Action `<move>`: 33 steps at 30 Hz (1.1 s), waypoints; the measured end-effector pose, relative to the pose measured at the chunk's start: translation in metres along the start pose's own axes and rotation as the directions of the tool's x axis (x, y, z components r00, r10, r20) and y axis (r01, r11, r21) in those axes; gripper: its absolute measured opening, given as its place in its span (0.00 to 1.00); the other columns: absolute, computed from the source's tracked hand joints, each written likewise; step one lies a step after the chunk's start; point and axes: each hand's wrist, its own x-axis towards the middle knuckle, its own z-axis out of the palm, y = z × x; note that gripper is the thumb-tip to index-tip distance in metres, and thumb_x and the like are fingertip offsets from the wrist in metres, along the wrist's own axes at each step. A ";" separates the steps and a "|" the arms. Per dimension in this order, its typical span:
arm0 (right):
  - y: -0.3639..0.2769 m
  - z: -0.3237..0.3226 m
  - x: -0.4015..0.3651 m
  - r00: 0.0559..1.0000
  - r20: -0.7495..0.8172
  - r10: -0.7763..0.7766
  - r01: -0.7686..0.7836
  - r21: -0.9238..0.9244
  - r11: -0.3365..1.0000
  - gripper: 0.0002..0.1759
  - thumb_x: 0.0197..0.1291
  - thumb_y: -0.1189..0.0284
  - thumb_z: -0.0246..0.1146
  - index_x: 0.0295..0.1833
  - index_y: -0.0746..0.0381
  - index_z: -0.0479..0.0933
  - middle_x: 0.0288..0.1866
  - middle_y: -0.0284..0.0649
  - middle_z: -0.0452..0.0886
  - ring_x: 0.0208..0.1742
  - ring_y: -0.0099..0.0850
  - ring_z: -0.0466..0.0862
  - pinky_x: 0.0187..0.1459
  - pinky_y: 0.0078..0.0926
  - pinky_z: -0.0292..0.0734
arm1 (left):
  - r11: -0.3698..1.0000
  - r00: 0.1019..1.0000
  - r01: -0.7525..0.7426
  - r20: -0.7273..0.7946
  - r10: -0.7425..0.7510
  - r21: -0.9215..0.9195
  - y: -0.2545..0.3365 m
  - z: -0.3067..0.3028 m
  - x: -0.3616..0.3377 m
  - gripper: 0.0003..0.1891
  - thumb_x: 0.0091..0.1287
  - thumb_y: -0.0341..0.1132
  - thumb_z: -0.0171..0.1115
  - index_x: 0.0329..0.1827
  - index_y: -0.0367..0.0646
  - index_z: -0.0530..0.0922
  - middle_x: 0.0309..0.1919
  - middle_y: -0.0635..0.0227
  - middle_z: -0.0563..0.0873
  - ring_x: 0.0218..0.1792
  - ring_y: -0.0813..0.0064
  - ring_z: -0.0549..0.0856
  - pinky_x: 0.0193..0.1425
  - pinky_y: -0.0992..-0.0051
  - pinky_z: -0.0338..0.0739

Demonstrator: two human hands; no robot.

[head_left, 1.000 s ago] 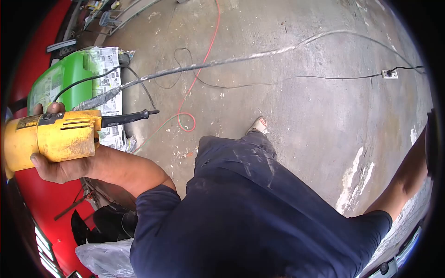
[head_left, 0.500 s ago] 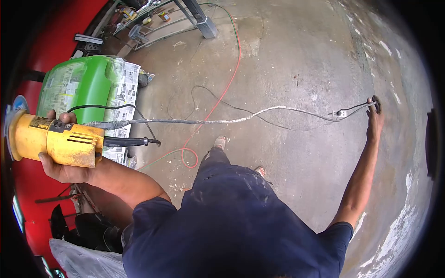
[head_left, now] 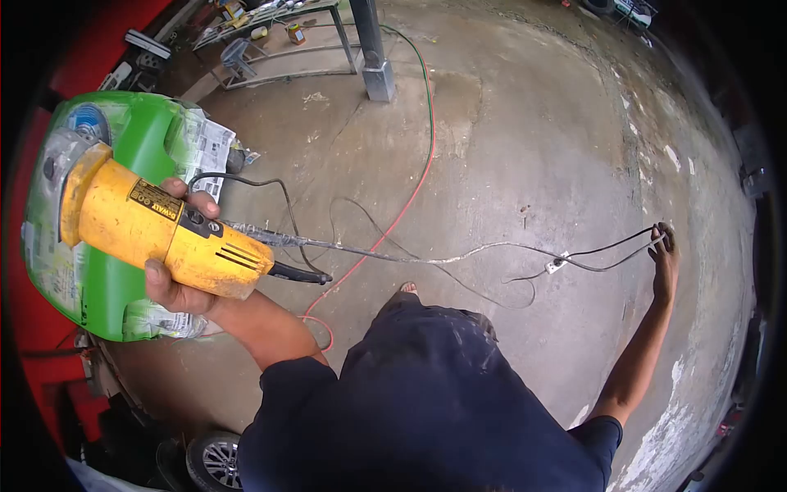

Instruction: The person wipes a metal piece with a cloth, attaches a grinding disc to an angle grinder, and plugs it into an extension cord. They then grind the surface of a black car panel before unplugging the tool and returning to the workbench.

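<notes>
My left hand [head_left: 184, 283] is wrapped round the body of a yellow angle grinder [head_left: 164, 225], thumb below and fingers above. The grinder's metal head and blue disc [head_left: 88, 123] point to the upper left. A black cord [head_left: 299, 276] comes out of its rear end. At the right, my outstretched right hand [head_left: 666, 258] has its fingers closed on a dark cable [head_left: 607, 266], part of which stretches across to the grinder side. A small white socket [head_left: 557, 262] hangs or lies near the cable; which of the two I cannot tell.
Behind the grinder is a green panel [head_left: 135, 287] with newspaper [head_left: 215, 152] masking. A red and green hose [head_left: 428, 156] curves over the concrete floor. A metal post [head_left: 379, 82] and a workbench [head_left: 270, 12] are at the top. A wheel [head_left: 220, 461] shows lower left.
The view has shifted, with the green panel now more fully visible. The grinder is tilted more, its head higher than its rear. Both hands keep their hold, and the white socket appears lower and further left.
</notes>
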 end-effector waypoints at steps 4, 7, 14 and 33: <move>-0.067 0.031 0.043 0.997 0.068 -0.038 0.040 -0.038 0.998 0.30 0.62 0.52 0.65 0.64 0.58 0.73 0.60 0.38 0.78 0.61 0.30 0.75 0.57 0.33 0.70 | 0.999 0.997 0.032 -0.065 -0.032 -0.008 -0.017 -0.025 0.031 0.42 0.62 0.47 0.63 0.74 0.37 0.53 0.56 0.38 0.71 0.40 0.52 0.80 0.46 0.66 0.79; -0.091 0.077 0.105 0.980 0.195 -0.047 0.069 -0.108 0.992 0.27 0.63 0.53 0.65 0.60 0.58 0.74 0.55 0.34 0.79 0.56 0.27 0.76 0.54 0.30 0.70 | 0.998 0.984 0.023 -0.176 -0.014 0.051 -0.045 -0.052 0.050 0.42 0.63 0.49 0.61 0.74 0.37 0.54 0.57 0.38 0.71 0.39 0.53 0.80 0.46 0.66 0.78; -0.135 0.196 0.240 0.863 0.501 -0.071 0.179 -0.170 0.969 0.21 0.62 0.54 0.66 0.51 0.57 0.76 0.44 0.28 0.80 0.47 0.22 0.76 0.46 0.25 0.69 | 0.951 0.973 -0.011 -0.217 0.082 0.309 -0.067 -0.068 0.072 0.41 0.66 0.51 0.56 0.74 0.34 0.53 0.59 0.40 0.71 0.42 0.54 0.76 0.53 0.61 0.68; -0.288 0.528 0.425 0.437 0.873 -0.218 0.599 -0.102 0.794 0.12 0.61 0.68 0.65 0.47 0.62 0.79 0.43 0.37 0.82 0.50 0.29 0.78 0.54 0.28 0.72 | 0.904 0.945 -0.185 -0.183 0.272 0.386 -0.120 -0.111 0.108 0.41 0.66 0.47 0.58 0.73 0.31 0.51 0.64 0.42 0.67 0.54 0.49 0.74 0.58 0.55 0.75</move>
